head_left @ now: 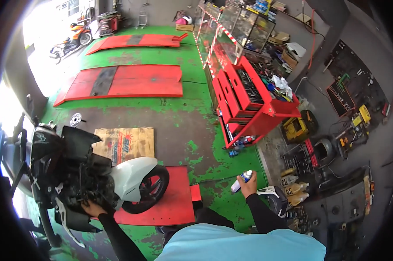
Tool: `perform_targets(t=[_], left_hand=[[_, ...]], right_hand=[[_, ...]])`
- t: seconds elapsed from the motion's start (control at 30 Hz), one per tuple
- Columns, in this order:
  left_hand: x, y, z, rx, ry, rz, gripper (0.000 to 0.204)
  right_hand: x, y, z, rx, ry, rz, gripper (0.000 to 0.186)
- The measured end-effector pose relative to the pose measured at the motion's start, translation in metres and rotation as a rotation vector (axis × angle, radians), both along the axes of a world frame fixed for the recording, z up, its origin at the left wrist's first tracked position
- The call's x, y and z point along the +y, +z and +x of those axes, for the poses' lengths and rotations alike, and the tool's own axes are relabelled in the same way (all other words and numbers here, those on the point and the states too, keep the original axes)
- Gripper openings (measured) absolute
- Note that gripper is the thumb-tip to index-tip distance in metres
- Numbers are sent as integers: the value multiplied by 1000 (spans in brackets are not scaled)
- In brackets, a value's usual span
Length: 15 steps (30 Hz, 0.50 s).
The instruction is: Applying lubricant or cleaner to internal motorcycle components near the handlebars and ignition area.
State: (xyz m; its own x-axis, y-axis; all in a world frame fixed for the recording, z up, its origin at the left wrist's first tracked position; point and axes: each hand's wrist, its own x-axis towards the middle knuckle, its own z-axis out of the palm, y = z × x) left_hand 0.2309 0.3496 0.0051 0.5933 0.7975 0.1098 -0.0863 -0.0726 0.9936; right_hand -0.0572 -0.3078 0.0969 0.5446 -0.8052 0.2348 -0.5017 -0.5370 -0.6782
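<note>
Right hand (248,186)'s wrapped around a spray can (236,186), tilted, forearm angled out in front. Left arm reaches way over, hand (92,209) palm-deep by the motorbike (90,172)'s dark innards; honestly can't tell if those fingers are gripping anything. Motorbike's front wheel (161,191) sits just right of it.

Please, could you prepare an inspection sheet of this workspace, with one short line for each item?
Surface: green floor, paint worn off in patches; red platform under the motorcycle's wheel.
Work things: motorcycle with dark inner parts exposed; spray can, held off the floor.
Clutter: cardboard flat on the floor; bottles along the right side.
Hands: left hand at the exposed parts, fingertips unclear; right hand grips the spray can.
Cables: dark cable on the floor; orange cable hanging at the wall.
Surroundings: red tool cart, drawers open; orange motorbike far left.
</note>
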Motion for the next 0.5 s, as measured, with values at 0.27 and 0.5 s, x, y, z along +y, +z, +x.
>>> perform_targets(t=[0.27, 0.5], left_hand=[[51, -21, -9, 19, -102, -71, 47], [70, -4, -19, 112, -87, -162, 54]], right_hand=[[-154, 134, 72, -182, -88, -75, 81], [-311, 177, 151, -199, -68, -390, 83]])
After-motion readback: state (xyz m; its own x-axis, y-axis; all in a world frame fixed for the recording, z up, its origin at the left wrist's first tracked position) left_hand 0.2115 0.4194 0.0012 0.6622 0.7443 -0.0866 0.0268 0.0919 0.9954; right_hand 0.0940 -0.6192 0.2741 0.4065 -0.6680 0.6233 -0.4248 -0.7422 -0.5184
